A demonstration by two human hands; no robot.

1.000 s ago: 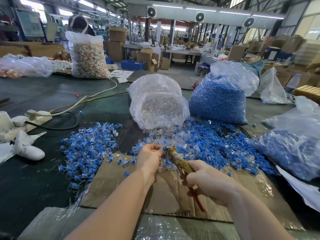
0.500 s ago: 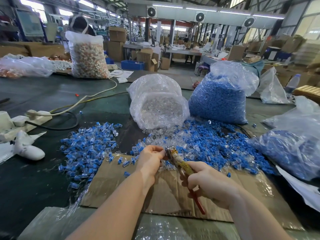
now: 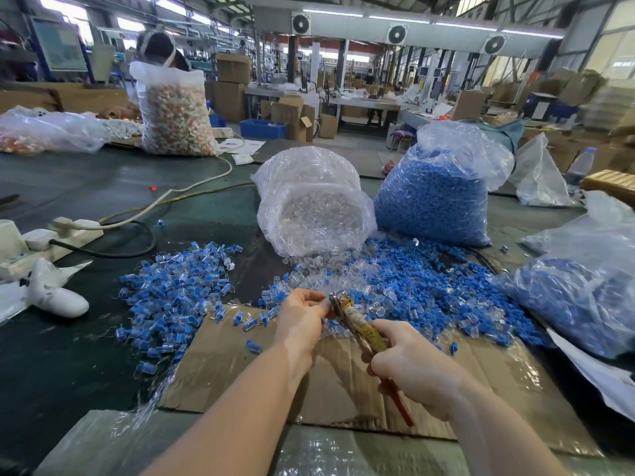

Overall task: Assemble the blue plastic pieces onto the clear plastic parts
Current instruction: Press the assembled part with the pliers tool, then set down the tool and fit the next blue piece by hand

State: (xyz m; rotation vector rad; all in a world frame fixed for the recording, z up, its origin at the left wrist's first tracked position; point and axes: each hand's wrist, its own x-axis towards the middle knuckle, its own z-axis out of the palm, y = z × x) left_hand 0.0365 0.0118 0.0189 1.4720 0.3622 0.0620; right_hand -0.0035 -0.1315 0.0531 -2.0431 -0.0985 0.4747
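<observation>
Your right hand grips the pliers; your left hand pinches something at their tip, too small to identify. Blue pieces and clear parts lie just beyond, cardboard below.

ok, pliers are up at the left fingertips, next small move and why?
Probably squeeze the pliers: the right hand grips their handles, and the nose meets the left hand, whose curled fingers seem to pinch a piece, hidden here. Then likely drop it on the assembled pile.

Head-worn view, facing forward-down, close over table
</observation>
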